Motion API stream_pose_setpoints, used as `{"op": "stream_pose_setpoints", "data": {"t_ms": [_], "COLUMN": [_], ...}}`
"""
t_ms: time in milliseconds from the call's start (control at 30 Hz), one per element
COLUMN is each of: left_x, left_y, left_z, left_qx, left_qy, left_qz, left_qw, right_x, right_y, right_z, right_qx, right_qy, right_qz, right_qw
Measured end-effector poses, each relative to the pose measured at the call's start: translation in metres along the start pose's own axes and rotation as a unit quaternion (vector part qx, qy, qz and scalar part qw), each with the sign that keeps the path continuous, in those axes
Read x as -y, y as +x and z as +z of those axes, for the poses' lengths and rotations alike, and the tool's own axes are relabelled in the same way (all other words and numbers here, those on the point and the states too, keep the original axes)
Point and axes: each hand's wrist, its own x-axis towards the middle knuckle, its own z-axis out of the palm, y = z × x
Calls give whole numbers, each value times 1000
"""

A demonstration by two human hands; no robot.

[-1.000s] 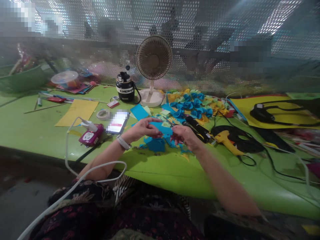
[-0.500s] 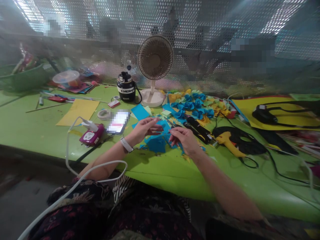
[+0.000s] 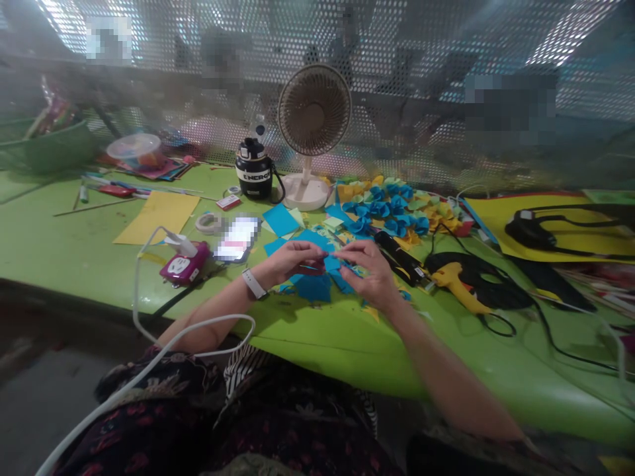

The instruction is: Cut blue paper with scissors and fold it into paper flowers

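My left hand (image 3: 294, 259) and my right hand (image 3: 368, 271) meet over a green table (image 3: 74, 258), both pinching a piece of blue paper (image 3: 331, 263) between their fingertips. More blue paper pieces (image 3: 312, 288) lie on the table right beneath the hands. A white watch sits on my left wrist. Behind the hands lies a blue paper square (image 3: 280, 219), and further right a heap of folded blue, yellow and green paper flowers (image 3: 391, 205).
A yellow glue gun (image 3: 457, 285) with black cables lies right of my hands, a black tool (image 3: 403, 262) beside it. A phone (image 3: 237, 240), a pink power socket (image 3: 181, 267), tape roll (image 3: 207, 223), black flask (image 3: 254, 173) and desk fan (image 3: 313, 125) stand behind. Yellow sheets lie left and right.
My hands have drawn together: the right hand moved left and up to meet the left one on the blue paper. The view shifted slightly.
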Motion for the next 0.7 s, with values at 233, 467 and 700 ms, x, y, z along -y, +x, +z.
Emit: {"op": "stream_pose_setpoints", "data": {"t_ms": [233,467,700], "left_x": [0,6,13], "left_y": [-3,-2,-1], "left_z": [3,8,9], "left_qx": [23,-9,12], "left_qy": [27,20,15], "left_qz": [-18,50,89], "left_qw": [999,999,996], "right_x": [-11,-6,4], "right_y": [-4,-4,-5], "right_z": [3,8,16], "right_qx": [9,-24,-74], "right_qy": [16,26,56], "right_qz": [-66,-33,100], "right_qw": [998,999,991]}}
